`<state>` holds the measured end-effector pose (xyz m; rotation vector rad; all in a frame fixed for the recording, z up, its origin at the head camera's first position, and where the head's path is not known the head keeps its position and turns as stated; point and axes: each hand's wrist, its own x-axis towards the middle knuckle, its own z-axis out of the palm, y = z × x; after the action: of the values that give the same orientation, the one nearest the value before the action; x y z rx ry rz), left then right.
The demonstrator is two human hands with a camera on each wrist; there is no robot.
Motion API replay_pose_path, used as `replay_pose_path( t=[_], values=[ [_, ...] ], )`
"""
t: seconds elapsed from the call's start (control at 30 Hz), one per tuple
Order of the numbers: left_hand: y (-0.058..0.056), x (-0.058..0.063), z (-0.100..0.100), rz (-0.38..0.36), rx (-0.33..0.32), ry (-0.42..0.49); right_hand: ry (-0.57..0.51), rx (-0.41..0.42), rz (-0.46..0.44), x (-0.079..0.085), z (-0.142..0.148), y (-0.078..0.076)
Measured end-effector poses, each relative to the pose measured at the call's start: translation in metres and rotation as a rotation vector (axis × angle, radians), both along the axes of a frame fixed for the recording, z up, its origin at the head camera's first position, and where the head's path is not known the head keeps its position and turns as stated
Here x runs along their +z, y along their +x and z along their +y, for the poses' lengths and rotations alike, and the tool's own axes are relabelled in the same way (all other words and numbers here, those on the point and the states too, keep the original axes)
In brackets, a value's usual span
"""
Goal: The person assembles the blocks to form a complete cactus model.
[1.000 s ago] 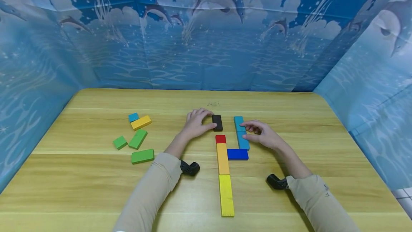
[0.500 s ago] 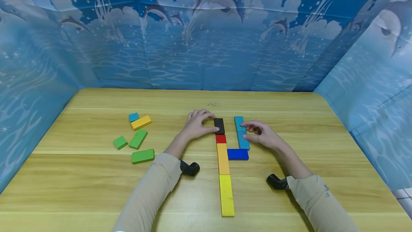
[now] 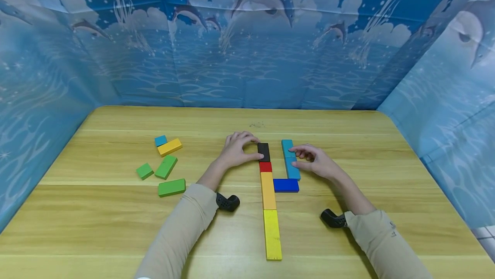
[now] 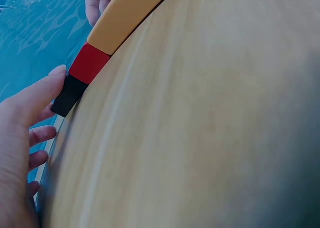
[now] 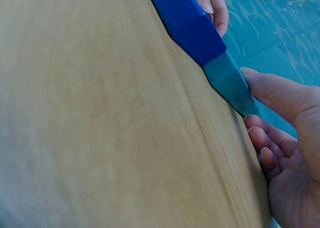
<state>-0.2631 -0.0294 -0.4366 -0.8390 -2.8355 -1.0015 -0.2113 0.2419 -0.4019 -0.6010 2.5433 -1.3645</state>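
In the head view my left hand (image 3: 236,151) pinches a black block (image 3: 264,151) between thumb and index finger. The black block meets the far end of a red block (image 3: 265,167), and below that an orange block (image 3: 268,191) and a long yellow block (image 3: 272,234) continue the column. My right hand (image 3: 319,163) rests its thumb and index fingertip on two light blue blocks (image 3: 286,145) placed end to end. A dark blue block (image 3: 286,185) lies crosswise from the orange block to the near light blue one. The left wrist view shows the thumb against the black block (image 4: 69,97).
Left of my left arm lie several green blocks (image 3: 171,188), a yellow-orange block (image 3: 169,147) and a small blue block (image 3: 160,141). Dolphin-printed cloth (image 3: 247,68) walls the back and sides of the wooden table (image 3: 116,236).
My left hand has brought the black block nearer and slightly right, closing the gap to the red block. My right hand and the blocks under it stay in place.
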Motion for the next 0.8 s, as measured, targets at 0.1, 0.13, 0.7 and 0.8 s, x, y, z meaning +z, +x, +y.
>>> replay_pose_path(
  t=[0.1,0.13,0.7,0.8],
  values=[
    [0.0003,0.0002,-0.0001,-0.005,-0.002,0.0,0.001,0.003,0.004,0.0,0.0001,0.0],
    [0.0003,0.0002,0.0,-0.004,-0.002,0.0,0.0,0.004,0.004,0.0001,0.0001,0.0],
    [-0.0011,-0.0013,-0.0026,-0.003,-0.01,0.133,-0.003,0.001,0.002,0.0021,-0.0003,0.0002],
    [0.0017,0.0009,-0.007,-0.011,-0.011,0.199,-0.001,0.0,0.005,0.0025,-0.0009,0.0011]
  ],
)
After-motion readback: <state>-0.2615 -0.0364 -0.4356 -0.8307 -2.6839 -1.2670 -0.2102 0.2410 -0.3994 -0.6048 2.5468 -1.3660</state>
